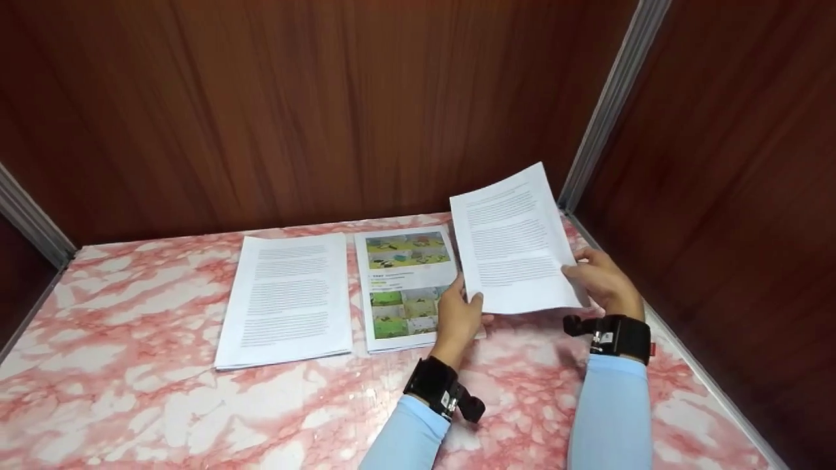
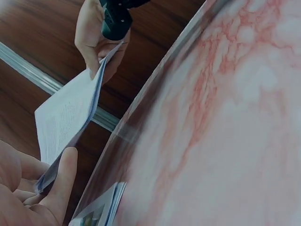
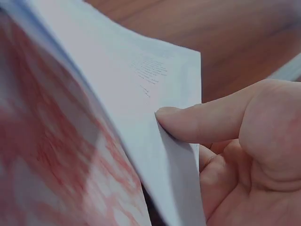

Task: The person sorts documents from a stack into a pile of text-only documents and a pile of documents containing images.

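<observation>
A thin stack of printed sheets [image 1: 513, 248] is held up tilted above the right part of the table, its text side toward me. My right hand [image 1: 604, 281] pinches the stack's right edge; in the right wrist view the thumb [image 3: 188, 122] presses on the front with fingers behind. At the lower left corner my left hand [image 1: 457, 320] holds the stack between thumb and fingers. Left of that hand lies a stack with colour pictures on top [image 1: 408, 281], partly covered by the hand. Farther left lies another stack of text pages [image 1: 287, 300].
The table [image 1: 157, 405] has a red and white marbled top. Dark wood-grain panels [image 1: 294, 111] rise behind it and on the right [image 1: 738, 215], joined by a metal corner post [image 1: 610, 98]. Both wrists wear black camera straps.
</observation>
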Demonstrator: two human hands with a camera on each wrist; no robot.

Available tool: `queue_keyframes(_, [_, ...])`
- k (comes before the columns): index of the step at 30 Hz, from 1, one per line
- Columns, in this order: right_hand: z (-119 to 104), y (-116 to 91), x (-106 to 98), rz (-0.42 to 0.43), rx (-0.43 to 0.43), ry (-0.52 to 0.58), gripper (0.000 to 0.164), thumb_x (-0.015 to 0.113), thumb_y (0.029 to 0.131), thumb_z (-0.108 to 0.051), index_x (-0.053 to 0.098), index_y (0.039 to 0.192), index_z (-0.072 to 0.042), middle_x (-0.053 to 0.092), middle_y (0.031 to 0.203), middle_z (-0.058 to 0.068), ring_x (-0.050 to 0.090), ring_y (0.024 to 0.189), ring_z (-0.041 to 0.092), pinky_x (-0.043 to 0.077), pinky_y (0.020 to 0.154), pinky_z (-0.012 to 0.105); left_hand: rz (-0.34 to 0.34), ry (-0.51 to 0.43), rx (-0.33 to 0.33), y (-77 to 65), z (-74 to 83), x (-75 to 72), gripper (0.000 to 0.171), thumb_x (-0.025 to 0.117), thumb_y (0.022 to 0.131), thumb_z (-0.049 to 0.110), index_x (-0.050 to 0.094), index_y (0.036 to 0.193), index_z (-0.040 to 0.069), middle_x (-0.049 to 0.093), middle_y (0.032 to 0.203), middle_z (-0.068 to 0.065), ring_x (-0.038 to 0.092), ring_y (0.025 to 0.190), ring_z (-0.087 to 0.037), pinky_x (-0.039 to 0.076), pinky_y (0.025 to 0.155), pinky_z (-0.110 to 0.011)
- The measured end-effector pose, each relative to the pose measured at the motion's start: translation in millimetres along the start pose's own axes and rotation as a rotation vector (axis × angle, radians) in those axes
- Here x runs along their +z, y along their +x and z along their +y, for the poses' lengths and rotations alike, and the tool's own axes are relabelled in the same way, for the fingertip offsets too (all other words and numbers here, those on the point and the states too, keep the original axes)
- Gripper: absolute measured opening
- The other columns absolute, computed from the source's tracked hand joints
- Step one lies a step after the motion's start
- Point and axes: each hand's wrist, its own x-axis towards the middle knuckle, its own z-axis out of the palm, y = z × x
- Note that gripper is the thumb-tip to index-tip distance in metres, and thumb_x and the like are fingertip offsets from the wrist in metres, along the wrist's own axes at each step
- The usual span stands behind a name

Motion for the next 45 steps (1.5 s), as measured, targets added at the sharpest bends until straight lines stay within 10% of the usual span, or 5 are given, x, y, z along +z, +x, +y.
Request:
queue_keyframes(20, [-22, 24, 58, -0.045, -0.063, -0.121, 0.033, 0.052, 0.086, -0.012, 0.043, 0.113, 0.005, 0.055, 0.105, 0.015, 0.059, 0.08, 0.018, 0.051, 0.071, 0.03, 0.003, -0.069, -0.026, 16.8, 6.3, -62.9, 0.059, 0.049, 0.09, -0.002, 0.03, 0.144, 0.011, 0.048, 0.132, -0.023, 0.067, 0.085, -0.025, 0.057, 0.066, -0.039])
queue_keyframes(24, [-38, 27, 83, -0.055, -0.075, -0.127, 0.034, 0.055, 0.087, -0.017, 0.043, 0.113, 0.0, 0.049, 0.102, 0.009, 0.054, 0.083, 0.018, 0.048, 0.075, 0.031, 0.046, 0.013, 0.062, 27.9, 20.4, -97.9, 0.054, 0.05, 0.088, -0.005, 0.039, 0.138, 0.009, 0.056, 0.12, -0.021, 0.068, 0.073, -0.024, 0.057, 0.063, -0.038])
queue_keyframes(31, [-84, 32, 146, -0.076, -0.147, -0.071, 0.029, 0.06, 0.086, -0.019, 0.053, 0.108, -0.001, 0.057, 0.097, 0.011, 0.058, 0.083, 0.02, 0.052, 0.076, 0.035, 0.213, 0.285, 0.18, 33.0, 50.5, -180.4, 0.05, 0.057, 0.083, 0.0, 0.048, 0.132, 0.004, 0.057, 0.126, -0.017, 0.061, 0.104, -0.028, 0.053, 0.082, -0.036])
queue_keyframes(45, [-107, 33, 279, -0.114, -0.283, 0.052, 0.016, 0.056, 0.088, -0.013, 0.063, 0.094, 0.0, 0.061, 0.079, 0.009, 0.06, 0.067, 0.018, 0.056, 0.065, 0.04, 0.298, 0.086, -0.002, -1.2, 58.3, -306.5, 0.057, 0.053, 0.084, -0.003, 0.043, 0.138, 0.012, 0.061, 0.12, -0.02, 0.067, 0.089, -0.025, 0.056, 0.072, -0.031])
